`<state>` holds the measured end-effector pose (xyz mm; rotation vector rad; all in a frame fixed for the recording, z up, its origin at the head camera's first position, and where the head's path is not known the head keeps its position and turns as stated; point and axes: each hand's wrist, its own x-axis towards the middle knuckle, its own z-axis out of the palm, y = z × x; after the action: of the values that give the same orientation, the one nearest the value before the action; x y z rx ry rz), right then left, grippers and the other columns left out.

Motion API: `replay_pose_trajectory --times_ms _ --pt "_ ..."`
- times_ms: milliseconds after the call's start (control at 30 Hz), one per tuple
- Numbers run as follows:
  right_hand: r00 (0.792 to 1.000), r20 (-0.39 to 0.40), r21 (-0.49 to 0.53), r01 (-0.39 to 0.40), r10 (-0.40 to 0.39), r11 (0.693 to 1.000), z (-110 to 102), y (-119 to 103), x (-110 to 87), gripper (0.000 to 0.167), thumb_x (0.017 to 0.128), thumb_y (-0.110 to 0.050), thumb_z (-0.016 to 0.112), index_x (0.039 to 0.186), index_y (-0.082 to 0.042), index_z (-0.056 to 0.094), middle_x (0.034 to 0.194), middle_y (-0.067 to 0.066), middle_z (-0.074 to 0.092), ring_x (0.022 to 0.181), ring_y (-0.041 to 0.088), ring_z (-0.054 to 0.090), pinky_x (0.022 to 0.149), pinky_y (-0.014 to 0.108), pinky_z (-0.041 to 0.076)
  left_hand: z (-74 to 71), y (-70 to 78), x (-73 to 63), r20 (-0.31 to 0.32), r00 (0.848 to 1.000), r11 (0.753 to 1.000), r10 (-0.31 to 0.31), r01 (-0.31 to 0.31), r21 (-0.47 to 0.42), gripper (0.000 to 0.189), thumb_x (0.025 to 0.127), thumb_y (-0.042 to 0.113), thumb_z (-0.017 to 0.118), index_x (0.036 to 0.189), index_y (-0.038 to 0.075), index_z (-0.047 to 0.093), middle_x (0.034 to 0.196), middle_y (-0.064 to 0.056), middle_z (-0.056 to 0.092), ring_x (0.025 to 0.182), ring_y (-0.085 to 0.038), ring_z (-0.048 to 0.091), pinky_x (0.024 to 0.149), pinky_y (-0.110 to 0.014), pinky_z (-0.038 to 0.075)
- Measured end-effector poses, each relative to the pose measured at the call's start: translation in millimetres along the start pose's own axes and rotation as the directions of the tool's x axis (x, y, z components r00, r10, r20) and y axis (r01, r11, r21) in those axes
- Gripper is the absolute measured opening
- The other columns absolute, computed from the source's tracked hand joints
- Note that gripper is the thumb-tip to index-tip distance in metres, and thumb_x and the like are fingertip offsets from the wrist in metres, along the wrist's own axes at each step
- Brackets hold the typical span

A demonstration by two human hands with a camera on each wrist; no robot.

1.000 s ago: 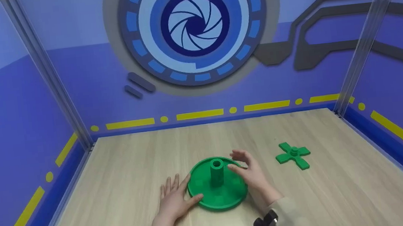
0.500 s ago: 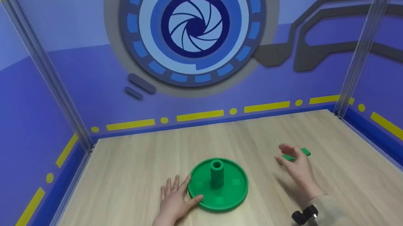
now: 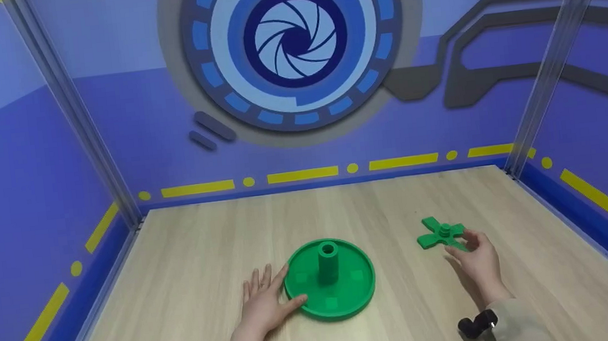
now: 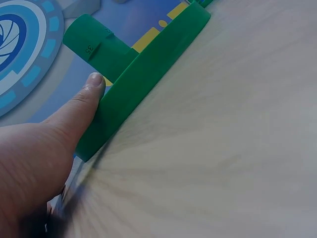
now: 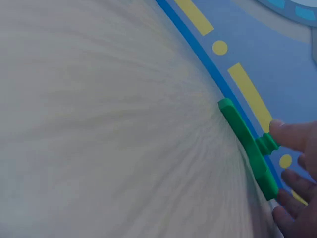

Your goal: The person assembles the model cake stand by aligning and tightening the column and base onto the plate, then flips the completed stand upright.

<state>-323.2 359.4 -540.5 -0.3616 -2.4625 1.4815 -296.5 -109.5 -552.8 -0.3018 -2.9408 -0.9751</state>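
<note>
The green cross [image 3: 445, 229] lies on the table [image 3: 373, 214], its near end grasped in the right hand's [image 3: 482, 264] curled thumb and fingers. Beside the left hand [image 3: 265, 307], spread loosely, thumb touching its rim, stands a green dish [image 3: 331, 291].

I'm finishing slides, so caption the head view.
Left hand at a green dish with an upright tube, right hand at a green cross.
</note>
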Motion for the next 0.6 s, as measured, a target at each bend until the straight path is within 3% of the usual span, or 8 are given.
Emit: replay_pose_trajectory --times_ms 300,600 --pt "0.999 0.032 -0.109 -0.023 0.026 0.994 1.4 4.8 7.5 0.071 0.095 -0.013 0.071 0.151 0.012 0.036 0.152 0.038 0.04 0.144 0.051 0.038 0.122 0.058 0.034 1.4 -1.7 1.0 -0.007 1.0 1.0 -0.007 0.007 -0.002 0.092 0.086 0.068 0.069 0.16 0.021 0.039 0.169 -0.026 0.023 0.158 -0.051 0.009 0.127 -0.069 0.001" --pt "0.999 0.041 -0.255 0.038 -0.028 0.966 2.0 2.9 11.5 0.053 0.098 -0.007 0.066 0.142 0.016 0.047 0.139 0.04 0.051 0.134 0.054 0.047 0.114 0.062 0.041 1.8 -2.6 1.5 -0.015 1.0 1.0 -0.004 0.004 -0.002 0.092 0.086 0.067 0.07 0.159 0.02 0.04 0.168 -0.026 0.025 0.157 -0.052 0.01 0.126 -0.07 0.002"
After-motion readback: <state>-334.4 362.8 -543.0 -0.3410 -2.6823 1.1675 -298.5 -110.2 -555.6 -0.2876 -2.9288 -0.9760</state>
